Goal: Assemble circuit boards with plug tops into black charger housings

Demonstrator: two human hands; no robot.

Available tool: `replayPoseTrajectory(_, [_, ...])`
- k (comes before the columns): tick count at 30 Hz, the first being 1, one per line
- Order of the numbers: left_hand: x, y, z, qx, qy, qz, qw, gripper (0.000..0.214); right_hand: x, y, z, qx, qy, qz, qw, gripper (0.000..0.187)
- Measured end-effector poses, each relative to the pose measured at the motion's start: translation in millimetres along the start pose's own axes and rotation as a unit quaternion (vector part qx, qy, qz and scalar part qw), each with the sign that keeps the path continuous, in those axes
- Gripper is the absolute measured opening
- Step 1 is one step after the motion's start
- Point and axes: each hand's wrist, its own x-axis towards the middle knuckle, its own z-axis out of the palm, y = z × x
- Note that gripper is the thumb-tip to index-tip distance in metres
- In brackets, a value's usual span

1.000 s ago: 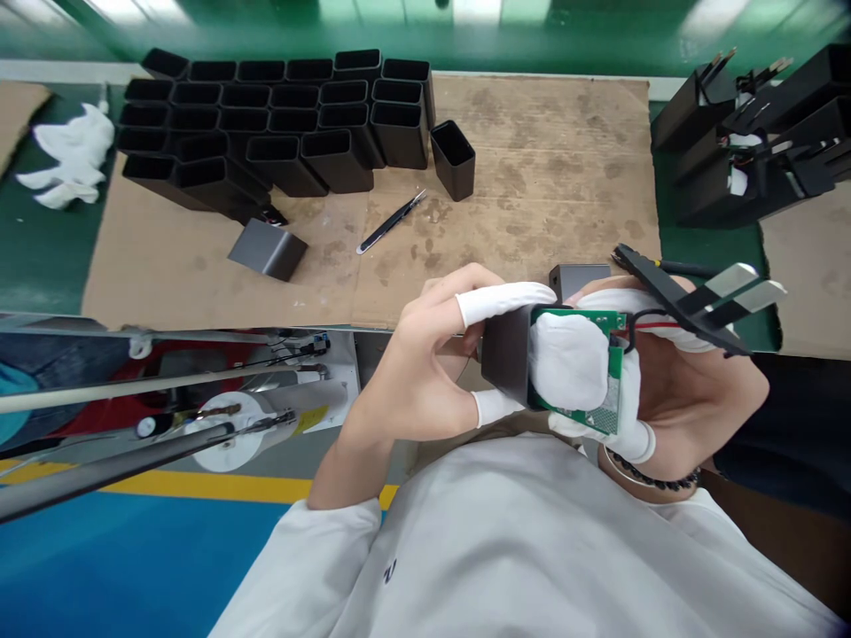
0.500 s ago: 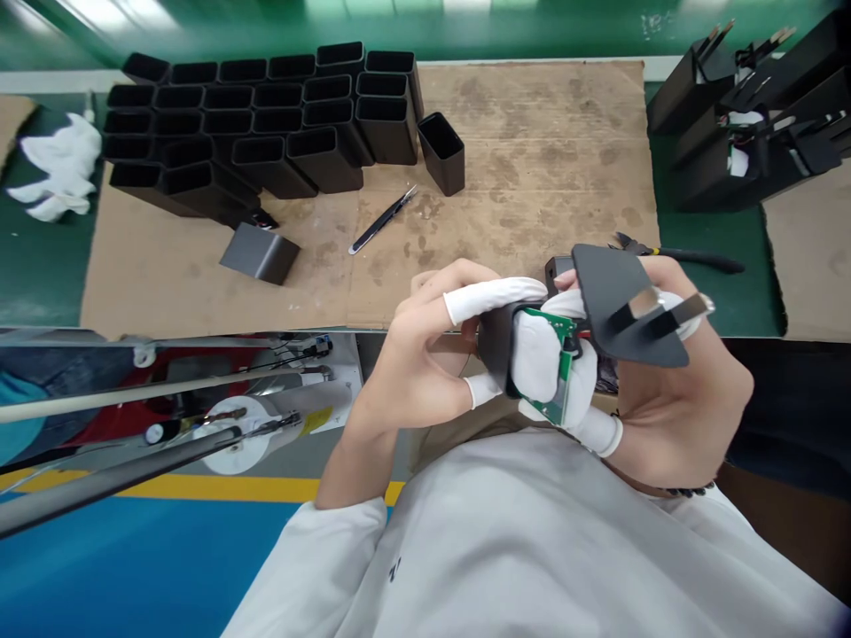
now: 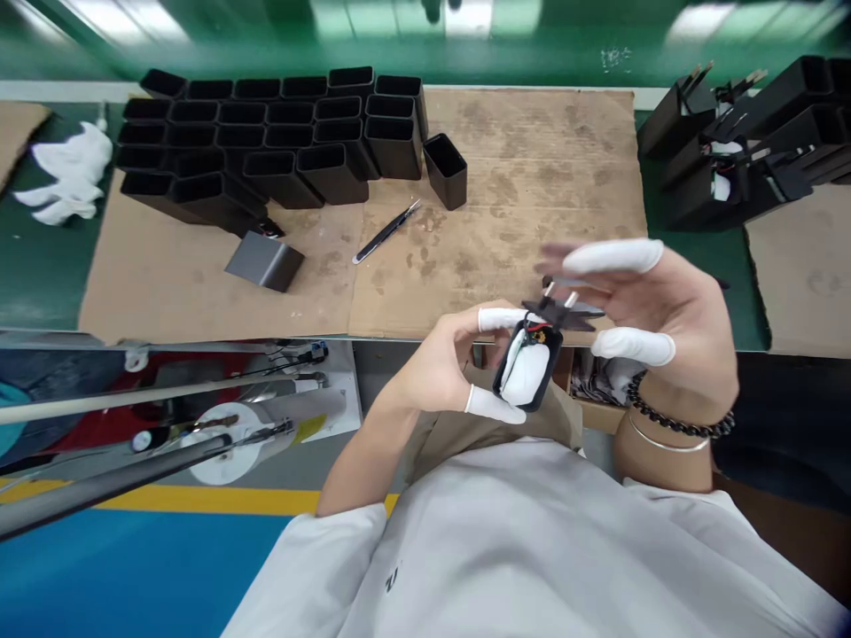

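Observation:
My left hand, with white finger cots, grips a black plastic housing whose open end faces up. White padding fills most of that opening, beside red and dark wires. A dark end plate with metal prongs hangs at the housing's top edge, tilted outward. My right hand, also in white finger cots, is apart from the housing, to its right. Its thumb and fingers are spread with nothing between them, and the fingertips are smeared by motion.
Several empty black housings stand in rows at the back left, one standing apart. Tweezers and a dark grey block lie on the cardboard. Housings with pronged plates lie at the right; white cloth lies far left.
The green circuit board and white padding have gone down into the housing. My right hand has let go of the pronged plate and drawn away, opening. The housing has turned upward.

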Motion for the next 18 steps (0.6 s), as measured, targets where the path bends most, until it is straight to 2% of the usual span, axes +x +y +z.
replayPoseTrajectory(3, [0, 4, 2.4, 0.004, 0.005, -0.010, 1.000, 0.071, 1, 6, 7, 0.030, 0.000, -0.037, 0.999, 0.023])
replayPoseTrajectory(5, [-1, 8, 4.8, 0.046, 0.031, -0.014, 0.998, 0.068, 1, 4, 10, -0.010, 0.023, -0.051, 0.998, 0.028])
replayPoseTrajectory(7, [-3, 10, 8.7, 0.125, 0.083, 0.002, 0.989, 0.063, 0, -2, 13, -0.076, 0.037, -0.060, 0.995, 0.031])
replayPoseTrajectory(10, [-4, 7, 17.6, 0.281, 0.188, 0.037, 0.940, 0.062, 0, -11, 19, -0.192, 0.065, -0.066, 0.977, 0.025])
replayPoseTrajectory(12, [-3, 1, 23.2, 0.358, 0.247, 0.050, 0.899, 0.061, 0, -12, 27, -0.278, 0.097, -0.074, 0.953, 0.019])
replayPoseTrajectory(15, [2, -10, 27.7, 0.409, 0.314, 0.066, 0.855, 0.060, 1, -6, 44, -0.384, 0.135, -0.110, 0.907, 0.011])
replayPoseTrajectory(18, [7, -20, 26.2, 0.423, 0.362, 0.092, 0.826, 0.059, 5, 8, 60, -0.428, 0.153, -0.142, 0.879, 0.008])
